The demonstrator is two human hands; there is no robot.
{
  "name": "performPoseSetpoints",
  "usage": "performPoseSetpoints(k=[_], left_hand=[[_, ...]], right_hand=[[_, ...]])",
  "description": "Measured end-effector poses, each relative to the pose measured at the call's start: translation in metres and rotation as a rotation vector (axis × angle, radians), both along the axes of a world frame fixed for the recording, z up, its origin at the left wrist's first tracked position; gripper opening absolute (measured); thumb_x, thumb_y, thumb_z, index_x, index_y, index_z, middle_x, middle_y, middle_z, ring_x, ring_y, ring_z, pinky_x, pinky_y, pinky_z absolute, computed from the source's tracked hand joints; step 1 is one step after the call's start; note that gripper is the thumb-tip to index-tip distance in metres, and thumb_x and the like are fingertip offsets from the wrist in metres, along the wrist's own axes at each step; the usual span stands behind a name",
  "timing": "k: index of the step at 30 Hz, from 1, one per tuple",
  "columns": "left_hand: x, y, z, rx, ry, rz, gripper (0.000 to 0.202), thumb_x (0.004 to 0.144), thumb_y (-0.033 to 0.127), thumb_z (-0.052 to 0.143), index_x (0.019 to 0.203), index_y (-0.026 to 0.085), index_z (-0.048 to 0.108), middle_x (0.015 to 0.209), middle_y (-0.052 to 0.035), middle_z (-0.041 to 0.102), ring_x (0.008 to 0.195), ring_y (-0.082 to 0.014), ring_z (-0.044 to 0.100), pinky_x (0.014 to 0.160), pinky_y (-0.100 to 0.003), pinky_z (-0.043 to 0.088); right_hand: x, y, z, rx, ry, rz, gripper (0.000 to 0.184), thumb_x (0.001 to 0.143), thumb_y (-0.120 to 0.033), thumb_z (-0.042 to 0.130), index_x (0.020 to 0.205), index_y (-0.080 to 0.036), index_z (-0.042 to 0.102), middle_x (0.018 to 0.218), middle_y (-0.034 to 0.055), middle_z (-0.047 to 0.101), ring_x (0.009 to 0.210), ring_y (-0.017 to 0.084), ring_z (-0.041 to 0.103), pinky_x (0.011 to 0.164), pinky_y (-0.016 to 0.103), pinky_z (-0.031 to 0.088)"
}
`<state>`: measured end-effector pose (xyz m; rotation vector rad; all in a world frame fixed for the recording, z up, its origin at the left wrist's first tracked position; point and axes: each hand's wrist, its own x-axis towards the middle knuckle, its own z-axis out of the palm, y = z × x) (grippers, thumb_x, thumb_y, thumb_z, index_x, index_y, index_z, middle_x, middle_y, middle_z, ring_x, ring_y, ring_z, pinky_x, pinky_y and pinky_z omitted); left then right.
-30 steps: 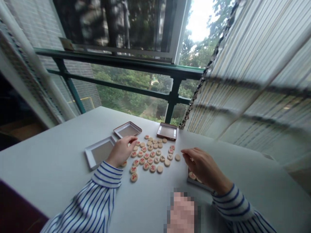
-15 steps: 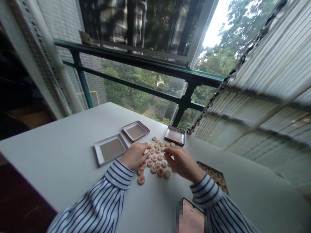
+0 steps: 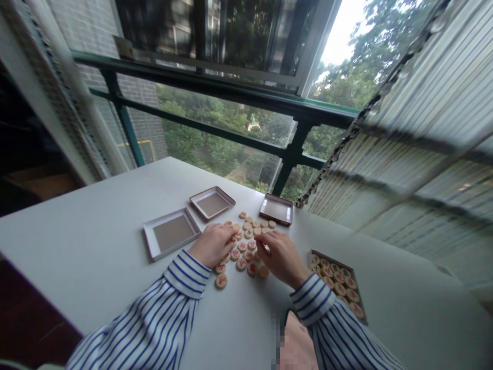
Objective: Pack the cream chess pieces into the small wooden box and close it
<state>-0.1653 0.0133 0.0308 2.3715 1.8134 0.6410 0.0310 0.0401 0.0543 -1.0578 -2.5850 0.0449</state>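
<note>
The bare left hand [image 3: 214, 245] and bare right hand [image 3: 283, 257] are reaching low among round, pale wooden discs [image 3: 241, 263] lying on the smooth white table [image 3: 96, 231] — apparently at the step of handling single discs. Fingers are curling; whether either hand is gripping one, cannot tell. Next move would be calling for a fingertip pinch. Red and black Chinese characters [image 3: 248, 233] are showing — mostly too small for reading.
</note>
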Motion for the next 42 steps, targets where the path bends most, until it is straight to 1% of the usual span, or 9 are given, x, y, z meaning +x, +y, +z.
performPoseSetpoints(k=[5, 9, 15, 22, 28, 34, 37, 40, 42], left_hand=[[0.000, 0.000, -0.003, 0.033, 0.024, 0.004, 0.025, 0.075, 0.022, 0.053, 0.099, 0.020, 0.059, 0.092, -0.0074, 0.064, 0.091, -0.0222, 0.056, 0.084, -0.035, 0.039], [0.000, 0.000, -0.002, 0.056, 0.018, -0.004, 0.028, 0.074, 0.021, 0.053, 0.101, 0.020, 0.058, 0.091, -0.0061, 0.065, 0.088, -0.0214, 0.057, 0.084, -0.035, 0.040], [0.001, 0.002, 0.000, 0.158, -0.156, 0.000, 0.024, 0.075, 0.019, 0.051, 0.098, 0.017, 0.056, 0.092, -0.0057, 0.063, 0.087, -0.0188, 0.057, 0.084, -0.034, 0.041], [0.005, 0.003, 0.002, 0.250, -0.349, -0.008, 0.027, 0.073, 0.017, 0.053, 0.100, 0.016, 0.052, 0.086, -0.0031, 0.058, 0.080, -0.0158, 0.057, 0.075, -0.030, 0.046], [0.010, 0.002, 0.004, 0.261, -0.516, 0.018, 0.027, 0.073, 0.020, 0.057, 0.100, 0.015, 0.054, 0.088, -0.0036, 0.057, 0.079, -0.0140, 0.058, 0.074, -0.029, 0.049], [0.021, 0.000, 0.005, 0.211, -0.726, -0.021, 0.027, 0.073, 0.025, 0.058, 0.098, 0.013, 0.057, 0.092, -0.0055, 0.057, 0.077, -0.0129, 0.060, 0.073, -0.028, 0.052], [0.029, 0.000, 0.010, 0.181, -0.764, -0.037, 0.028, 0.073, 0.028, 0.059, 0.097, 0.013, 0.058, 0.094, -0.0063, 0.058, 0.078, -0.0135, 0.060, 0.075, -0.029, 0.052], [0.037, 0.001, 0.018, 0.154, -0.775, -0.045, 0.032, 0.073, 0.030, 0.059, 0.101, 0.014, 0.056, 0.095, -0.0066, 0.060, 0.082, -0.0148, 0.061, 0.078, -0.031, 0.051], [0.043, 0.003, 0.025, 0.141, -0.784, -0.048, 0.034, 0.073, 0.030, 0.060, 0.101, 0.014, 0.055, 0.092, -0.0063, 0.062, 0.081, -0.0152, 0.061, 0.077, -0.031, 0.052]], right_hand=[[0.000, -0.002, 0.001, 0.006, -0.015, 0.002, 0.019, 0.087, -0.024, 0.042, 0.086, -0.020, 0.060, 0.078, 0.0030, 0.063, 0.074, 0.015, 0.052, 0.065, 0.027, 0.032], [0.001, -0.002, 0.000, 0.006, -0.002, 0.007, 0.018, 0.086, -0.024, 0.042, 0.087, -0.020, 0.060, 0.079, 0.0028, 0.062, 0.075, 0.015, 0.052, 0.065, 0.027, 0.032], [0.005, 0.002, -0.002, -0.018, 0.074, 0.002, 0.018, 0.085, -0.021, 0.044, 0.091, -0.019, 0.061, 0.085, 0.0042, 0.064, 0.080, 0.015, 0.054, 0.072, 0.026, 0.036], [0.011, 0.008, 0.002, 0.007, 0.167, -0.006, 0.017, 0.084, -0.021, 0.045, 0.088, -0.018, 0.061, 0.082, 0.0050, 0.064, 0.076, 0.014, 0.055, 0.070, 0.025, 0.039], [0.022, 0.009, 0.017, 0.047, 0.280, -0.008, 0.018, 0.083, -0.021, 0.046, 0.091, -0.018, 0.062, 0.081, 0.0054, 0.064, 0.075, 0.015, 0.056, 0.068, 0.026, 0.041], [0.044, 0.000, 0.036, 0.053, 0.350, -0.032, 0.015, 0.082, -0.020, 0.048, 0.087, -0.018, 0.062, 0.076, 0.0039, 0.064, 0.072, 0.015, 0.056, 0.068, 0.027, 0.042], [0.057, -0.005, 0.042, 0.055, 0.372, -0.043, 0.015, 0.082, -0.019, 0.048, 0.087, -0.017, 0.062, 0.078, 0.0044, 0.064, 0.074, 0.016, 0.057, 0.069, 0.028, 0.043], [0.072, -0.008, 0.048, 0.067, 0.386, -0.068, 0.016, 0.082, -0.020, 0.048, 0.088, -0.017, 0.063, 0.079, 0.0047, 0.065, 0.075, 0.016, 0.058, 0.069, 0.028, 0.044], [0.082, -0.009, 0.051, 0.075, 0.381, -0.086, 0.016, 0.081, -0.021, 0.049, 0.088, -0.017, 0.063, 0.078, 0.0044, 0.065, 0.073, 0.015, 0.058, 0.069, 0.028, 0.044]])
